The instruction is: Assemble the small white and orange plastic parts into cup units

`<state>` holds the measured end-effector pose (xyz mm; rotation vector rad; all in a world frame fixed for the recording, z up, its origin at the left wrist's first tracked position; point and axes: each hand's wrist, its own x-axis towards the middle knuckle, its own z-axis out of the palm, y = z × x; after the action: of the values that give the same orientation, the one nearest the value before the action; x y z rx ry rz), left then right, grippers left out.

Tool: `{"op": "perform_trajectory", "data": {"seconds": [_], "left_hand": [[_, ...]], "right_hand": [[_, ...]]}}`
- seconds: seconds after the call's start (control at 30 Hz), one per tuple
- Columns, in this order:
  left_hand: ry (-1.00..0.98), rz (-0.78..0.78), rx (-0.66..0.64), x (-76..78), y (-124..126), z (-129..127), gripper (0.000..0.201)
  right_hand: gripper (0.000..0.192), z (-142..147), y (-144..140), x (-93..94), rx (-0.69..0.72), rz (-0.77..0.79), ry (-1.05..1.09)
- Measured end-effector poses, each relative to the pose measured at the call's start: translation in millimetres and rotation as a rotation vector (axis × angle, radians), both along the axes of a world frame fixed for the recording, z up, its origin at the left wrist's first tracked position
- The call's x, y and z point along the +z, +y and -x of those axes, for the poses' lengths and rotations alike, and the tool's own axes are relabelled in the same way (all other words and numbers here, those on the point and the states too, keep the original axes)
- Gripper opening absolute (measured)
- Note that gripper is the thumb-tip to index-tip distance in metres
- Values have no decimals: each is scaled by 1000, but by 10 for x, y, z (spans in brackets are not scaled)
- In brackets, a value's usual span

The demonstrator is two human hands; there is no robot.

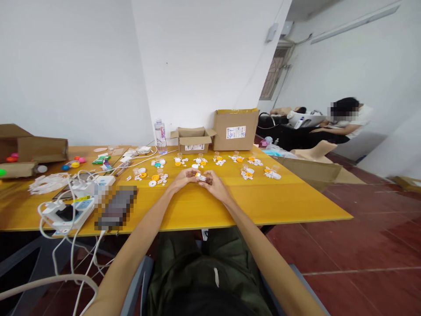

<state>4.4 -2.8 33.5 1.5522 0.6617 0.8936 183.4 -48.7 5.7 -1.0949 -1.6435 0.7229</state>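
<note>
At 9 o'clock a brown cardboard box (33,151) is lying on its side on the yellow table (279,202), w/ coloured balls (74,163) sitting just beside it. Below that, approx. 8 o'clock, a white power strip (70,213) is resting near the table's front edge, its white cables (66,259) hanging over the edge.

Centre frame: the left hand (184,177) and right hand (215,184) are meeting over the table, fingers curled together and both pinching a small white-and-orange part (200,176) between them. Part is too small to tell more; it's sitting right betw. the fingertips, just above the tabletop.

At 12 o'clock from the hands, rows of small white and orange pieces (217,161) are lying spread across the table. Behind them a water bottle (161,135), a small open carton (192,139) and a bigger closed carton (235,129) are standing against the wall.

At 2 o'clock another person (345,120) is sitting at a dark desk, well apart from the table.
</note>
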Motion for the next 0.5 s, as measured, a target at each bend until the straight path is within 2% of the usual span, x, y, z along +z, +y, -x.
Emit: {"op": "perform_trajectory", "data": {"seconds": [0.17, 0.3, 0.5], "left_hand": [[-1, 1, 10, -22, 22, 1, 39], [-3, 3, 6, -29, 33, 6, 37], [7, -2, 8, -13, 13, 6, 36]], "right_hand": [[28, -10, -8, 18, -9, -48, -36], [35, -21, -21, 49, -51, -80, -132], [30, -5, -14, 37, -65, -37, -107]]}}
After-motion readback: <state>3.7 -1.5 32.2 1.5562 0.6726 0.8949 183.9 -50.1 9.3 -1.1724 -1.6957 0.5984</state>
